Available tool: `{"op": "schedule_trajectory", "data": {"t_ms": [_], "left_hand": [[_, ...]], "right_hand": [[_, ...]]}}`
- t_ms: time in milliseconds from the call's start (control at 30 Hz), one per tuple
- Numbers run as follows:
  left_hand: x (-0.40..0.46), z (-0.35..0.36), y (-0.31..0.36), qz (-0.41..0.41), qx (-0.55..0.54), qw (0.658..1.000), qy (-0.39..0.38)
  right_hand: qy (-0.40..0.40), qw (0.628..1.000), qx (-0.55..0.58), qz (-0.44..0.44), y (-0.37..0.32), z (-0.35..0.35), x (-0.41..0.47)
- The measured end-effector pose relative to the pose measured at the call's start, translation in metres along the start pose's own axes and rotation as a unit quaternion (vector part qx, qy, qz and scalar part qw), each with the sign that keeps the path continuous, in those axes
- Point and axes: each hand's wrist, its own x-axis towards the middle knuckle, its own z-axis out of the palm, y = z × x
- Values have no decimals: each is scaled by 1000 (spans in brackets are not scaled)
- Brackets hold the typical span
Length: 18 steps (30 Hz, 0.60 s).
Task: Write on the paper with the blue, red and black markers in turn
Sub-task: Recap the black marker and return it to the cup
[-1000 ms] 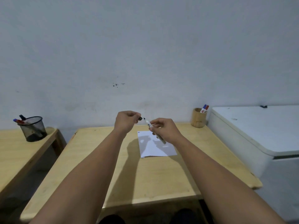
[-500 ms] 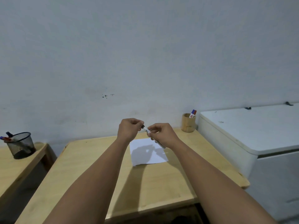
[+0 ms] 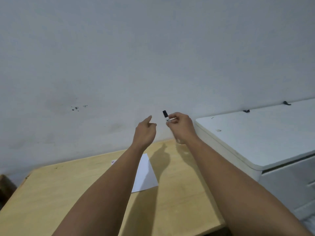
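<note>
My right hand (image 3: 180, 126) pinches the capped black marker (image 3: 165, 116) upright to put away, my left hand (image 3: 144, 132) empty, fingers loose above the paper (image 3: 144, 174).

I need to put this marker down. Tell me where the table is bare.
The wooden table is bare right of the white paper sheet, between the forearms, and left of the left forearm. Both hands crowd the far edge.
</note>
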Motion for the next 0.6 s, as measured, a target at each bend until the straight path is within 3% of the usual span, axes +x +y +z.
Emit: {"op": "schedule_trajectory", "data": {"t_ms": [267,600], "left_hand": [[65,106,-53,-14,78,996,-31],[102,191,-84,-25,26,999,21]], "right_hand": [[133,990,1,-35,59,-33,95],[73,994,-72,32,128,-6,114]]}}
